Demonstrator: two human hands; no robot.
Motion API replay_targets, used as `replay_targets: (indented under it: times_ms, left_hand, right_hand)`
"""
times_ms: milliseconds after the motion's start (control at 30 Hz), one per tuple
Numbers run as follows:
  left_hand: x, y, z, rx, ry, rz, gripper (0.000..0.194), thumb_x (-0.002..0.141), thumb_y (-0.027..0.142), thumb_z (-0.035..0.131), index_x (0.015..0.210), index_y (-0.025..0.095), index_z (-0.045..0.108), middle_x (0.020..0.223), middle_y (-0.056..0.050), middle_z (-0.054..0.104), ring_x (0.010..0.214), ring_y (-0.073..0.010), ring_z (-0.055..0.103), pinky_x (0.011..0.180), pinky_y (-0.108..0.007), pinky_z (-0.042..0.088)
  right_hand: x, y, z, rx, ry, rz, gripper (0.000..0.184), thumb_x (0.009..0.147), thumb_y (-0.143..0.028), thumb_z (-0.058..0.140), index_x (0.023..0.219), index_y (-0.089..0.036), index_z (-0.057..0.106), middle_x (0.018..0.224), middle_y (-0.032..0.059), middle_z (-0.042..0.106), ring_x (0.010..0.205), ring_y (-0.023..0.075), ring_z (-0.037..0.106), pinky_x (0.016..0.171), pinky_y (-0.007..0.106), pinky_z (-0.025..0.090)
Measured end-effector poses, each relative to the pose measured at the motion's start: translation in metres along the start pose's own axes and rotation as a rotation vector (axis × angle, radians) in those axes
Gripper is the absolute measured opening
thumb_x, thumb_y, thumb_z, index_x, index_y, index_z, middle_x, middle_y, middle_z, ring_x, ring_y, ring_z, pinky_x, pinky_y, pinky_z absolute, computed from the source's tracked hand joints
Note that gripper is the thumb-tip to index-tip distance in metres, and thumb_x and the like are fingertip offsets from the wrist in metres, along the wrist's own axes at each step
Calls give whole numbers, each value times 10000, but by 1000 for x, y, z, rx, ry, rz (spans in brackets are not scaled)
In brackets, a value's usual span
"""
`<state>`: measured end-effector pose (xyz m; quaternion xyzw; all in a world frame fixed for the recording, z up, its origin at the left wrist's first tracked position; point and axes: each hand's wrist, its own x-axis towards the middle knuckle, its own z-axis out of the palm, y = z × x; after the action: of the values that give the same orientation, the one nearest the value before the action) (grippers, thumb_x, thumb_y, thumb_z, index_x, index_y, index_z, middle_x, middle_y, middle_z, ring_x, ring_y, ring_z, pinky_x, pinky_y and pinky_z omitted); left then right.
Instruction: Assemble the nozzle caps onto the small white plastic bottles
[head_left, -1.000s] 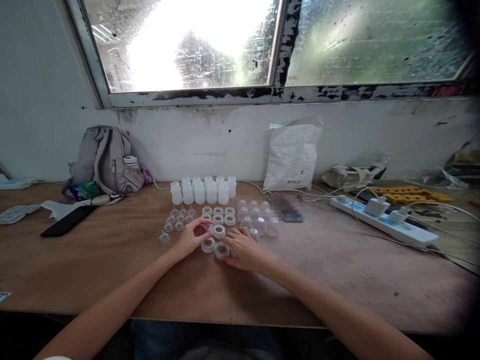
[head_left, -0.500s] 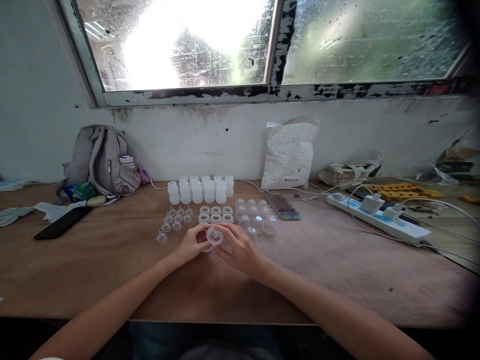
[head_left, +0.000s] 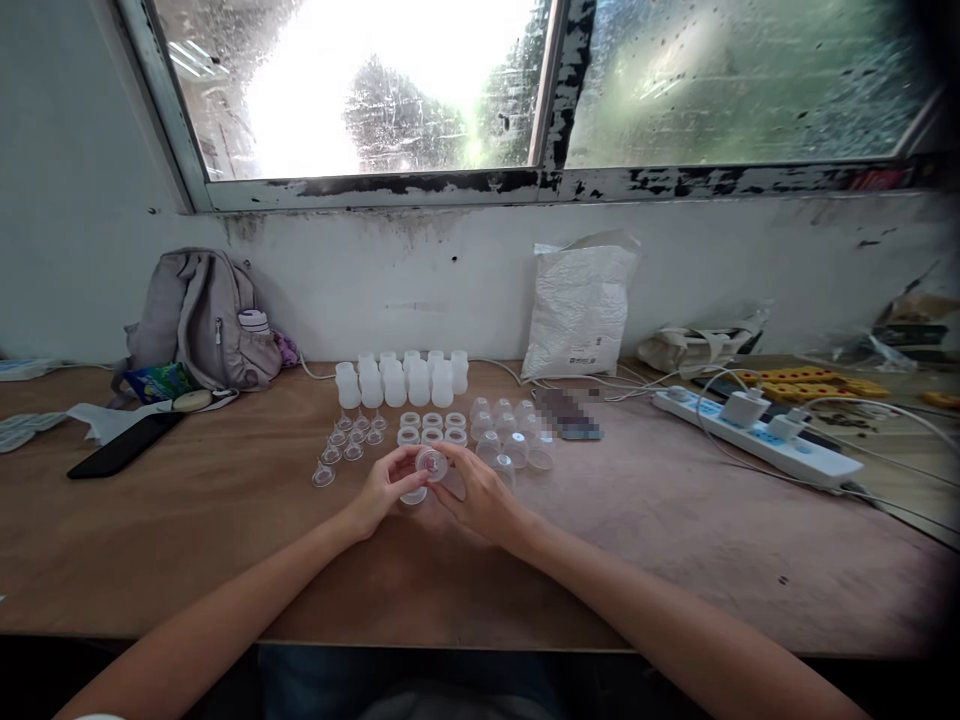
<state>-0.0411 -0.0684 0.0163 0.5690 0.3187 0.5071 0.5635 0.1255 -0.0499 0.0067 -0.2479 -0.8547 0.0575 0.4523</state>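
Observation:
Both my hands meet over the wooden table (head_left: 225,540). My left hand (head_left: 384,490) and my right hand (head_left: 480,497) pinch a small translucent ring with a clear teat (head_left: 431,464) between their fingertips, lifted just off the table. Another white ring (head_left: 413,495) lies under my left fingers. Behind them stand rows of white rings (head_left: 432,428), clear teats (head_left: 347,445) to the left, clear domed caps (head_left: 512,430) to the right, and small white bottles (head_left: 401,380) at the back.
A grey backpack (head_left: 199,320) and a black phone (head_left: 124,446) lie at the left. A white plastic bag (head_left: 579,310) leans on the wall. At the right a white power strip (head_left: 757,438) with chargers and cables lies on the table.
My right hand lifted a ring from the table and both hands brought it together with a clear teat; the piece now sits slightly lower between the fingertips.

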Motion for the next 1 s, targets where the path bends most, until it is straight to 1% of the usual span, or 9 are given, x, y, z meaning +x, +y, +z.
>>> replay_targets:
  times_ms: [100,167,300,433,533,700,833,933,1000]
  left_hand:
    - [0,1,0,-108,27,-32,517,682,186,630,1156,208,423,883,-41,606,828,-162,569,757,-295,429]
    - [1,1,-1,-187,25,-60,551,667,156,625,1168,214,406,863,-36,614,802,-154,579,756,-294,431]
    - [3,-1,-3,-288,-7,-127,448,663,153,603,1097,186,496,908,-55,622,865,-159,576,810,-295,424]
    - [3,0,-1,-216,-19,-152,376,682,216,604,1051,158,561,996,-81,606,951,-185,553,841,-295,418]
    - [1,4,1,-193,-31,-141,357,694,250,612,1032,140,583,1002,-92,609,970,-197,548,858,-305,412]
    - [2,4,-1,-188,-17,-167,331,710,291,617,1003,140,598,987,-91,619,965,-195,555,866,-314,407]
    - [3,1,-5,-243,-41,-206,283,717,248,585,978,138,593,996,-90,610,962,-191,556,877,-318,399]
    - [3,1,-6,-308,-73,-244,301,693,208,536,987,150,572,1013,-92,603,981,-206,548,865,-338,407]
    - [4,2,-5,-314,-82,-246,309,673,193,512,976,154,558,996,-95,607,976,-215,549,845,-350,418]
  right_hand:
    - [-1,3,2,3,33,11,385,783,-211,521,1142,-202,383,1034,87,559,970,200,540,814,355,471]
    - [-1,3,2,9,42,13,371,784,-214,522,1131,-204,391,1034,84,561,977,198,539,820,351,469]
    - [1,-2,-1,15,24,-46,377,790,-166,493,1149,-201,382,1108,93,536,1060,195,499,878,356,443]
    - [2,-6,-5,-31,-26,-150,387,798,-138,464,1171,-194,377,1144,99,521,1096,188,476,907,356,429]
    - [2,-5,-5,-83,-8,-155,386,799,-144,471,1174,-180,383,1138,109,526,1088,187,480,903,352,431]
    - [2,0,-4,-132,-11,-128,367,805,-162,467,1165,-187,400,1145,105,528,1088,203,478,903,387,418]
    - [1,1,-3,-110,-6,-102,359,799,-172,481,1152,-184,411,1137,104,535,1081,205,482,908,385,409]
    - [2,0,-4,-31,34,-18,355,787,-193,501,1134,-191,422,1094,97,558,1043,205,506,888,379,419]
    - [4,-3,-5,67,53,90,334,772,-224,524,1096,-194,447,1039,90,580,963,202,546,834,365,448]
